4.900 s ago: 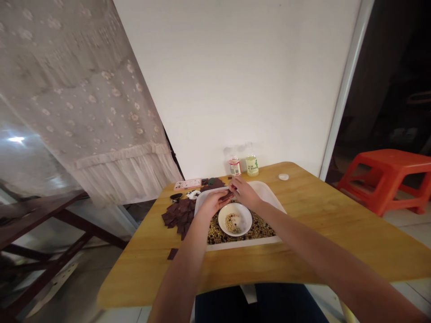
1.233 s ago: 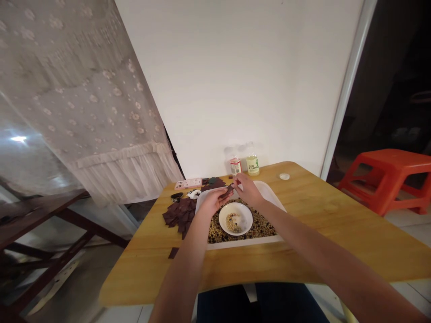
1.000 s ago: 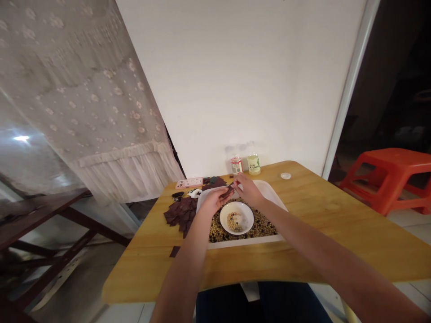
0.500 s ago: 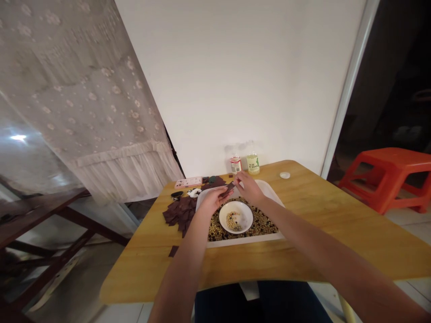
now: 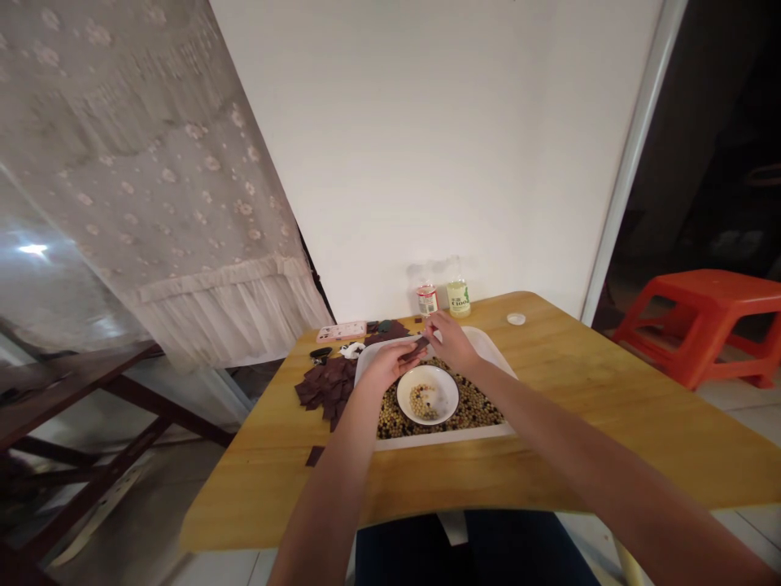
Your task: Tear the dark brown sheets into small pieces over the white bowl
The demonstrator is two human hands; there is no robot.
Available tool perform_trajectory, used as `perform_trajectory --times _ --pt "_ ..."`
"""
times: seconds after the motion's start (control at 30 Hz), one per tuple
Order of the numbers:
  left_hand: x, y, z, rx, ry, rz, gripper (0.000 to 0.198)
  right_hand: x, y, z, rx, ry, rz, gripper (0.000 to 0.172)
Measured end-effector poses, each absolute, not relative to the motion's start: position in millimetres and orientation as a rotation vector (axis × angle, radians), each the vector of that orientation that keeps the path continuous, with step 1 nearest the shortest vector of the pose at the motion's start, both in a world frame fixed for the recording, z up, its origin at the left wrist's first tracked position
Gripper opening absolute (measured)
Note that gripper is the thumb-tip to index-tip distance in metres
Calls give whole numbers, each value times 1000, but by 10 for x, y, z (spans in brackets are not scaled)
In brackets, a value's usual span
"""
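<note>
Dark brown flat strip [image 5: 418,349] pinched in the left hand [image 5: 383,365], right hand [image 5: 450,342] fingers too close to tell if gripping; one slip drops it into the speckled loose beans [image 5: 473,411].

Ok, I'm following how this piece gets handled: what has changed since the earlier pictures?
The dark brown strip held in the left hand has swung flatter, toward the right hand; nothing was visibly let go. The white bowl, the tray and the pile of dark squares stayed put.
</note>
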State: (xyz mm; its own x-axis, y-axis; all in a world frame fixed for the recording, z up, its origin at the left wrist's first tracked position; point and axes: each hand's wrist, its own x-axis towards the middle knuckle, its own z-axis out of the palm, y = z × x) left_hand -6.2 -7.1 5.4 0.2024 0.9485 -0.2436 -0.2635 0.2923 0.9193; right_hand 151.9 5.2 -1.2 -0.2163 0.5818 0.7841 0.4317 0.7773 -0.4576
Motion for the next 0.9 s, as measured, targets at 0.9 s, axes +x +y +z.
perform_trajectory --times 0.9 --pt "-70 -93 81 875 951 1072 16 1526 29 2 -802 -1834 167 18"
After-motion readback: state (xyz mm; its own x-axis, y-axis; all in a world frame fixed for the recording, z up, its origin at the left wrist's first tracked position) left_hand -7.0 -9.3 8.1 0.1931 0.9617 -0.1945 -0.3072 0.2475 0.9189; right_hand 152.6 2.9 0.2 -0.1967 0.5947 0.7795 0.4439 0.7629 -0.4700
